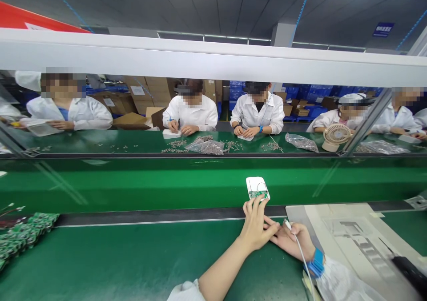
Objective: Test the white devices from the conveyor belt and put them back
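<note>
A white plastic housing (256, 183) with a green circuit board (259, 194) and a thin looped wire lies on the green conveyor belt. Stretched forward, my left hand (256, 224) touches the near edge of that housing with its fingertips, the fingers apart. My right hand (296, 239) is just below and to the right, palm turned up. Between its thumb and fingers it pinches the white cable (301, 250) near a small plug end. The cable hangs down past a blue wrist strap (316, 263), and the fingertips of my right hand are close to my left thumb.
Stacked green circuit boards (28, 236) lie at far left. A pale board (353, 238) and a dark-handled tool (408, 270) are at right. Across the belt (133, 185), several people in white coats work near bags of small parts (210, 146) and a fan (336, 136).
</note>
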The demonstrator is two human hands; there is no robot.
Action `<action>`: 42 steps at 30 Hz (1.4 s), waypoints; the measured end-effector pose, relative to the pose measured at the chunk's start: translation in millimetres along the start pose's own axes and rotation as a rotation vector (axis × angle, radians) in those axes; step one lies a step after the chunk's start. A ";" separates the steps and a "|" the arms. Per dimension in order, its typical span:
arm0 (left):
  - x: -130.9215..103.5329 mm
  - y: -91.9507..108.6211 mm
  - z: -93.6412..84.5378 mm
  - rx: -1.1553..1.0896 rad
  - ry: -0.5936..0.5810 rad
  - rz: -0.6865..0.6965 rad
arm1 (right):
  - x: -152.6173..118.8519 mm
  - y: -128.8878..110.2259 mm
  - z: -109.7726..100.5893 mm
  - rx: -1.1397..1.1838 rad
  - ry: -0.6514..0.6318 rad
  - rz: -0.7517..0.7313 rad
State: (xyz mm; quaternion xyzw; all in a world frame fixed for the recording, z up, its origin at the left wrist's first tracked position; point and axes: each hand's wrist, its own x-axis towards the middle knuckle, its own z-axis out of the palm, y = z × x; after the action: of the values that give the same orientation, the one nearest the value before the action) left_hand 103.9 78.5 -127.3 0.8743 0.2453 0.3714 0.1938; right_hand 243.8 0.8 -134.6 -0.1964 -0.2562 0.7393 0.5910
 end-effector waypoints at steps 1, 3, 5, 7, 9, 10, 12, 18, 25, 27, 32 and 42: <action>-0.4 -0.7 1.2 -0.009 0.019 0.004 | 0.1 -0.2 -0.9 0.007 0.005 -0.001; -0.6 -1.8 3.0 -0.020 0.046 0.008 | 0.2 -0.8 -3.9 0.026 0.021 -0.009; -0.2 -2.0 3.4 -0.016 0.057 0.002 | 0.3 -1.5 -7.6 0.044 0.043 -0.024; 0.6 -1.4 2.7 0.007 0.062 -0.009 | 0.6 -2.0 -10.9 0.053 0.069 -0.037; 1.3 -0.4 1.4 0.047 0.074 -0.022 | 1.1 -2.1 -12.8 0.052 0.092 -0.047; 1.5 0.1 0.9 0.070 0.085 -0.030 | 1.5 -2.0 -13.1 0.050 0.099 -0.056; 1.8 0.7 0.1 0.111 0.112 -0.048 | 2.2 -1.6 -12.7 0.050 0.105 -0.074; 1.9 -1.2 0.6 0.093 0.050 0.025 | 2.6 -0.3 -11.8 0.076 0.087 -0.080; 2.9 -3.1 -0.4 0.028 -0.024 0.037 | 2.4 -0.5 -10.9 0.096 0.080 -0.073; 3.1 -2.7 -1.1 0.017 -0.030 0.035 | 2.4 -0.8 -10.6 0.102 0.080 -0.068; 2.7 -1.6 -2.2 0.018 -0.007 0.021 | 2.0 -1.1 -11.5 0.116 0.076 -0.055; 2.8 -1.2 -4.2 0.016 0.008 0.029 | 3.0 0.0 -8.3 0.072 0.059 -0.030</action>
State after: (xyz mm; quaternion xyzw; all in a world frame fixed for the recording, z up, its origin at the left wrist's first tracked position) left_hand 102.1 81.8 -123.7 0.8777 0.2363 0.3757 0.1806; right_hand 248.1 5.0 -141.2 -0.1926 -0.2148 0.7330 0.6160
